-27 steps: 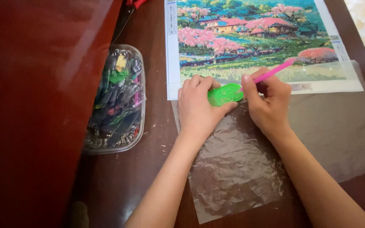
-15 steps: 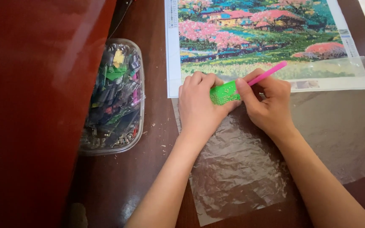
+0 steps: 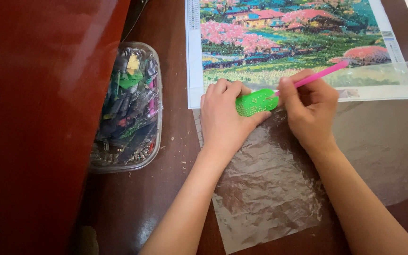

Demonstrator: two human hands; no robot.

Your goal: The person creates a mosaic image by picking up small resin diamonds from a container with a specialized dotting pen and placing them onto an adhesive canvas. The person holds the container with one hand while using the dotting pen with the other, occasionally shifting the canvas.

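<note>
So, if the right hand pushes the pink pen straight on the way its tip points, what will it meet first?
The right hand points the pink pen down-left, so it would probably first meet the small green tray that the left hand steadies. The tip seems already at the tray's edge, though depth is unclear.

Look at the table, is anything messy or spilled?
Yes, a little. Tiny pale specks lie scattered on the dark brown wooden table, between the clear plastic tub of small packets and the crinkled clear plastic sheet. The sheet looks creased. The left hand steadies a green bead tray; the right hand holds a pink pen.
</note>
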